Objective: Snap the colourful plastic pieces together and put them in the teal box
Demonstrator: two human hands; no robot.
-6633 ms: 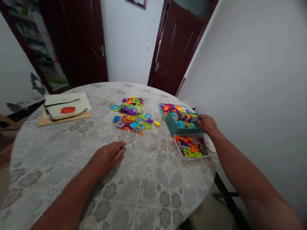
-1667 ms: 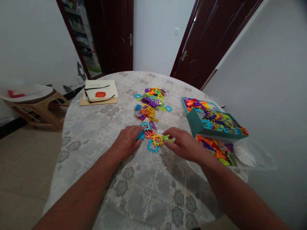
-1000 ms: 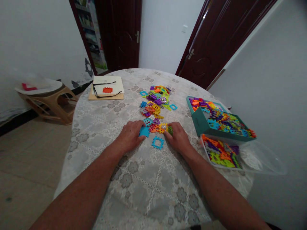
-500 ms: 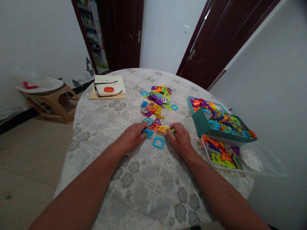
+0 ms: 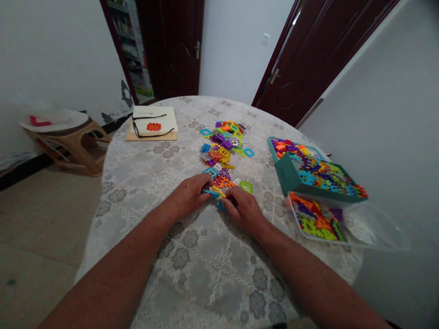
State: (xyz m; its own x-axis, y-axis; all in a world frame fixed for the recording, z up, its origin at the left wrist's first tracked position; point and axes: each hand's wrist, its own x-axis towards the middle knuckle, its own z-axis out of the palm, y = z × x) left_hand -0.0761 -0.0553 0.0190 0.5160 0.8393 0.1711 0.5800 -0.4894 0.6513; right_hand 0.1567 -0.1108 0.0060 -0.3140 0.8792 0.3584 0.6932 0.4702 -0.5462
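Note:
Between thumb and fingers, my left hand point(image 5: 192, 193) pinches a blue interlocking building piece point(image 5: 213, 194). My right hand point(image 5: 243, 204) is closed on a yellow interlocking piece point(image 5: 219, 191), which meets the blue one at an angle. Whether the two are joined I cannot tell. Under my right fingers lies a blue square frame piece point(image 5: 221, 206), partly hidden. Just beyond the hands are an orange piece point(image 5: 224, 183), a lime green piece point(image 5: 246, 186) and a small white window piece point(image 5: 237, 182), flat on the cloth.
A heap of mixed coloured pieces point(image 5: 226, 139) stretches toward the table's far side. At right stand a teal box point(image 5: 286, 176) and a clear plastic tub point(image 5: 318, 238), both full of pieces. Black glasses point(image 5: 136, 128) and an orange piece point(image 5: 154, 126) rest on a notebook point(image 5: 169, 121) at left.
My right hand has moved left and nearer, bringing the yellow piece against the blue one in my left hand. It now covers much of the blue square frame; the lime green piece is uncovered.

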